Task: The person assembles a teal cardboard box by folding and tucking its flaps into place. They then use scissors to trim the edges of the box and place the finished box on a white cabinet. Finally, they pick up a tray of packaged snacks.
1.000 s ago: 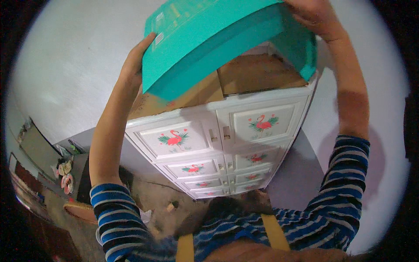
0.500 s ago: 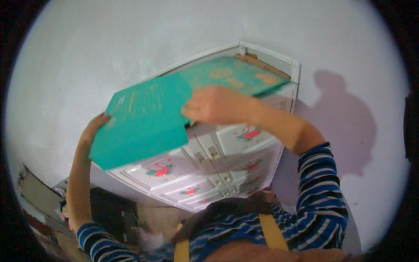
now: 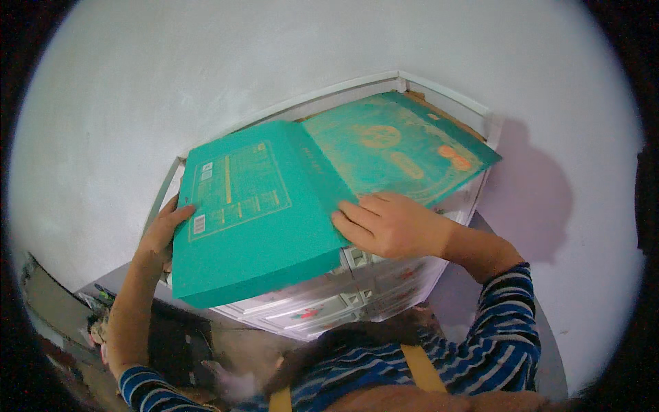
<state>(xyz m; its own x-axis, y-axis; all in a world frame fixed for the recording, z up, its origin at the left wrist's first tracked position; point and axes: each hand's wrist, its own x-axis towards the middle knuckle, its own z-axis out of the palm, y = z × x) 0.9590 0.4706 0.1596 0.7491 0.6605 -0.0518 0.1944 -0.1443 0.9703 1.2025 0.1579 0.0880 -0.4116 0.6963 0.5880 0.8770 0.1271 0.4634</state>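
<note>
A large flat green cardboard box (image 3: 254, 254) with gold print lies tilted over the front edge of the white cabinet (image 3: 329, 312). Beside it on the right spreads a green panel (image 3: 398, 147) with gold and orange patterns; I cannot tell whether the two are joined. My left hand (image 3: 163, 226) grips the box's left edge, thumb on top and the other fingers mostly hidden. At the box's right side, near its front corner, my right hand (image 3: 395, 223) holds the edge with bent fingers.
A raised white rim (image 3: 329, 96) runs along the back of the cabinet top, against a pale wall (image 3: 206, 75). Something brown (image 3: 446, 113) lies between panel and rim. Below left stand dark furniture (image 3: 171, 343) and other items on the floor.
The green box has tipped toward me and come forward, covering more of the cabinet front. The patterned panel shows more fully. My right hand has moved right and down along the box's edge.
</note>
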